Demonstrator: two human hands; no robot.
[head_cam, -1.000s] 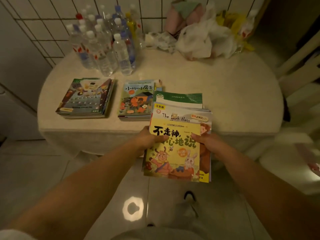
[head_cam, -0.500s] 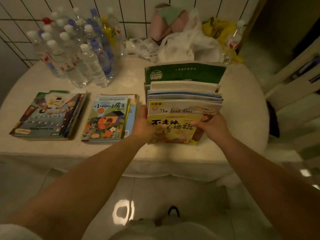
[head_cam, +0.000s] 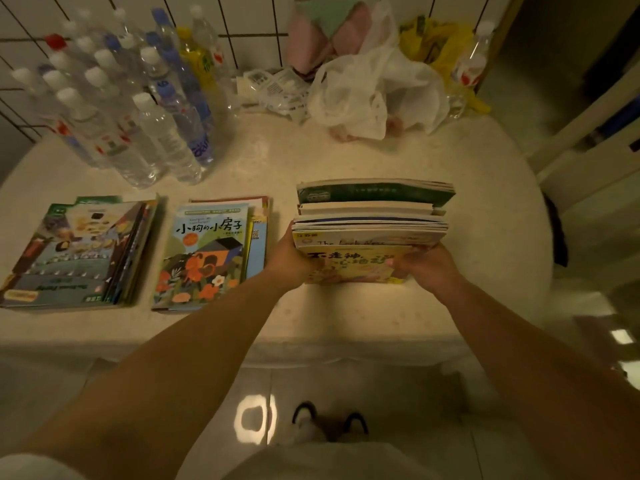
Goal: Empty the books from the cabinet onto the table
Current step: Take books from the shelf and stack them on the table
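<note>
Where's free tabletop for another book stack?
Bare patches: right of the hand-held yellow-covered book stack toward the round beige table's edge, and behind it, before the white plastic bag. Back left is crowded with clear water bottles.

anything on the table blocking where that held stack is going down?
Nothing visible. Both hands, left and right, hold the stack over bare table. The nearest pile lies just left of it with a gap; the bottles and bags sit farther back.
</note>
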